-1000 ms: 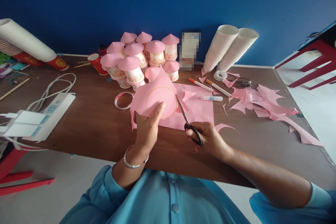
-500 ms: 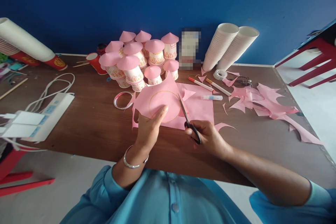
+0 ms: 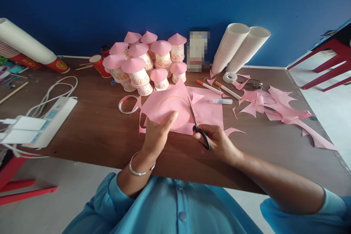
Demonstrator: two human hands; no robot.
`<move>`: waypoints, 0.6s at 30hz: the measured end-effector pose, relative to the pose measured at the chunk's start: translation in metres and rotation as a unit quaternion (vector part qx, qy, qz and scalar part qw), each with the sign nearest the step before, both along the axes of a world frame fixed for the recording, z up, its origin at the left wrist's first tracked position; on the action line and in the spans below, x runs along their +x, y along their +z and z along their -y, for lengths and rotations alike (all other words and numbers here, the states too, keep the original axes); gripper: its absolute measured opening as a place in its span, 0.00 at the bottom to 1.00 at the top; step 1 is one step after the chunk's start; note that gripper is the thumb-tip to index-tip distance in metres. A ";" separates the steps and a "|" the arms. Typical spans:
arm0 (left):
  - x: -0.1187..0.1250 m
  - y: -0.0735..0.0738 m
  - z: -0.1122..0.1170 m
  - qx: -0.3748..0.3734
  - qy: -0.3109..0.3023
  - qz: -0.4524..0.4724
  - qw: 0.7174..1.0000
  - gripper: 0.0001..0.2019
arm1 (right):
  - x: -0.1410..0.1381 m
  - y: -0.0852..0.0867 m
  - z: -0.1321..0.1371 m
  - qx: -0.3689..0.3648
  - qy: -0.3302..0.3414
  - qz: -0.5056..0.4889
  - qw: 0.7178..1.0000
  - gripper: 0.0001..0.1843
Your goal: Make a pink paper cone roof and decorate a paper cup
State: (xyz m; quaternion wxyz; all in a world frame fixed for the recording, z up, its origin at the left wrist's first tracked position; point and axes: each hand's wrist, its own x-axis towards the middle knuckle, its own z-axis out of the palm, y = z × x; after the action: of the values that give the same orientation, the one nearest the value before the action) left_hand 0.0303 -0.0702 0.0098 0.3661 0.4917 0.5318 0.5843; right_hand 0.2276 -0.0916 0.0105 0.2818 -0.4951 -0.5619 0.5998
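A brown table [image 3: 93,124] is filling the foreground. The left hand [image 3: 157,137] is gripping one pink paper piece [image 3: 168,104], its thumb lying inside the drawn circle [image 3: 179,103]; at its three o'clock the right hand [image 3: 216,140] is holding one pair of scissors [image 3: 193,116], blades lying along the circle's three o'clock side. The piece is looking light, thin and easily creased, a flat pinch near its edge seeming kindest. By the same clock, one larger pink sheet [image 3: 211,115] is lying at two, with one tube [image 3: 221,101] and two markers [image 3: 210,87] around there. Scraps [image 3: 285,109], too jumbled to count, are spreading between two and three. Ten pink cones [image 3: 134,64] are topping cups at twelve, two white cup stacks [image 3: 231,49] are standing between one and two, and a blue wall [image 3: 164,0] is rising behind
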 end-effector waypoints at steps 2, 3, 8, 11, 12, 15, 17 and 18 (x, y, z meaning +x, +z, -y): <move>-0.001 -0.002 0.000 0.001 0.005 0.000 1.000 0.10 | 0.000 0.000 0.000 0.000 0.000 0.000 1.000 0.32; -0.002 -0.003 0.000 0.004 0.005 -0.004 1.000 0.09 | 0.000 0.000 0.001 0.000 -0.001 0.000 1.000 0.32; -0.003 -0.005 0.000 0.010 -0.014 -0.035 0.999 0.10 | 0.001 0.000 0.001 -0.017 -0.006 -0.001 1.000 0.32; -0.002 -0.001 0.000 -0.007 -0.006 0.007 1.000 0.12 | 0.001 0.001 0.000 -0.018 -0.004 -0.003 1.000 0.32; -0.001 0.000 0.001 -0.015 -0.005 0.023 1.000 0.12 | 0.001 0.001 0.000 -0.017 -0.003 -0.003 1.000 0.32; 0.000 0.003 0.001 -0.032 0.004 0.062 0.998 0.13 | 0.001 0.001 0.000 -0.014 -0.004 -0.005 1.000 0.33; 0.000 0.002 0.001 -0.032 0.002 0.079 0.996 0.13 | 0.002 0.001 -0.001 -0.015 -0.004 -0.005 1.000 0.33; -0.001 0.002 0.001 -0.030 0.001 0.082 0.996 0.13 | 0.002 0.001 -0.001 -0.015 -0.002 -0.004 1.000 0.33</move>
State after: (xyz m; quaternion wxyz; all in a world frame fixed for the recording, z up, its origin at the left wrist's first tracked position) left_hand 0.0294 -0.0710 0.0118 0.4225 0.4301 0.5176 0.6072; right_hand 0.2296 -0.0904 0.0118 0.2784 -0.4979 -0.5508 0.6093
